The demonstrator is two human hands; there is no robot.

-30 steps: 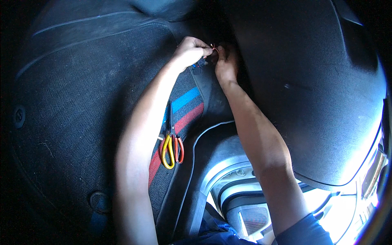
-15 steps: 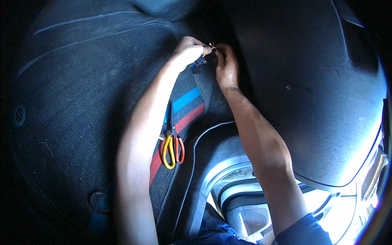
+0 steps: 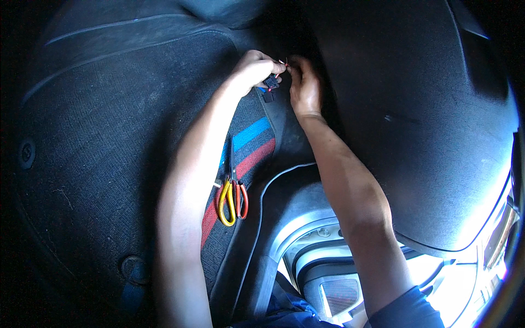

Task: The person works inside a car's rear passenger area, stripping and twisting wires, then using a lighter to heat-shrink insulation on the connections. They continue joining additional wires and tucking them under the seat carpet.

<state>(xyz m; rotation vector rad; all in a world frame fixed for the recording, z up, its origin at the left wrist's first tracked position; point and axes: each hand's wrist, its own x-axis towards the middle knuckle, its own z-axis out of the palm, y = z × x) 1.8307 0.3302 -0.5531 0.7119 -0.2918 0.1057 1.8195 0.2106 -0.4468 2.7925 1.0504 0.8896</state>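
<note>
My left hand [image 3: 254, 70] grips a small black connector [image 3: 269, 87] with thin wires, held just above the car floor mat [image 3: 109, 136]. My right hand [image 3: 304, 87] meets it from the right, fingertips pinching a thin red wire [image 3: 285, 62] at the connector's top. Both forearms reach up from the lower edge. The spot where the fingers meet is dark and partly hidden.
Scissors [image 3: 232, 191] with yellow and red handles lie on the mat's blue and red stripe [image 3: 249, 147]. A large dark seat [image 3: 426, 136] fills the right. The pale door sill [image 3: 311, 246] shines at the bottom. Round mat fasteners [image 3: 25, 153] sit left.
Both hands stayed together at the connector, shifting only slightly; the fingers have reworked their grip on the wire. The scissors have not moved.
</note>
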